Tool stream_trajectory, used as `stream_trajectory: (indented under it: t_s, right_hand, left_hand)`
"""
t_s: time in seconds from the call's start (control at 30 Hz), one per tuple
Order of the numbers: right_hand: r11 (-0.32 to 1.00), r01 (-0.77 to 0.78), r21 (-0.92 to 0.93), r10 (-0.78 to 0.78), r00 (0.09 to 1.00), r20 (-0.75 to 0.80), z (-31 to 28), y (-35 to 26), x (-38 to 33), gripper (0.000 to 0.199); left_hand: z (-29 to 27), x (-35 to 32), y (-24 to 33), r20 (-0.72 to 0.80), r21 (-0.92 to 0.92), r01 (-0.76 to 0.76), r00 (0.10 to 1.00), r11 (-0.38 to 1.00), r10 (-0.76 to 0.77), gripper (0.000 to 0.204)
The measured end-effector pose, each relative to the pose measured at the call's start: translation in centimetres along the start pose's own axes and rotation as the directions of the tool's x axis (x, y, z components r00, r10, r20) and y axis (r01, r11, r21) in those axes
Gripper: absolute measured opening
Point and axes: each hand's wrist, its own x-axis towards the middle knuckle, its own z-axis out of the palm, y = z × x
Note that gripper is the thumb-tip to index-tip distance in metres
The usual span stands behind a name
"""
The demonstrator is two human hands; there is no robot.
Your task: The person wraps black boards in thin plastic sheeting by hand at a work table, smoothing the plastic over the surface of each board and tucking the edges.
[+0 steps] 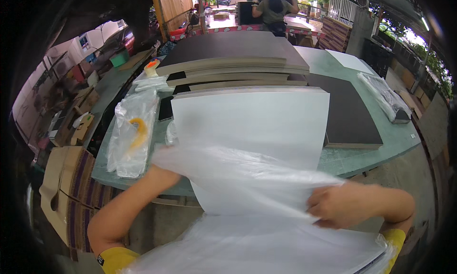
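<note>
A clear plastic bag [247, 171] is stretched between my two hands, across the lower part of a stack of white sheets [252, 117] that stands tilted up against the table edge. My right hand [333, 205] is closed on the bag's right side, fingers curled in. At the bag's left end is my left hand [167, 167], blurred by motion, its fingers hidden by the plastic. Below, close to my body, lies more white sheet material [285, 245] under clear plastic, with a dark edge showing at its right corner.
Dark boards [228, 48] are stacked on the green table [352, 160], with another dark board [350, 110] at the right. Plastic bags [131, 136] with a yellow curved piece lie left, near a tape roll [151, 68]. Cardboard [62, 193] stands lower left. A person [275, 10] works behind.
</note>
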Motion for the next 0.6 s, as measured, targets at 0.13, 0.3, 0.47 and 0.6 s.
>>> stream_trajectory:
  t_s: [0.13, 0.3, 0.47, 0.6]
  right_hand:
    - [0.895, -0.353, -0.272, 0.308, 0.932, -0.193, -1.3, 4.4, 0.1, 0.014]
    - [0.767, -0.304, -0.565, 0.328, 0.943, -0.062, 4.2, 6.2, 2.1, 0.008]
    - [0.684, -0.600, -0.415, 0.202, 0.703, -0.682, 1.7, 7.8, 0.9, 0.011]
    - [0.782, -0.198, -0.591, 0.247, 0.969, 0.002, 3.5, 5.1, 2.6, 0.017]
  left_hand:
    - [-2.8, 1.0, 4.2, -0.023, 0.015, -0.033, 0.999, 0.999, 0.033, 0.023]
    - [-8.5, 4.2, 5.0, -0.255, 0.033, 0.123, 0.961, 0.992, -0.111, 0.028]
    - [-11.2, 4.9, 4.2, -0.309, 0.307, 0.156, 0.949, 0.939, -0.057, 0.022]
    - [-10.0, 6.0, 2.2, -0.488, 0.171, 0.191, 0.869, 0.967, -0.085, 0.021]
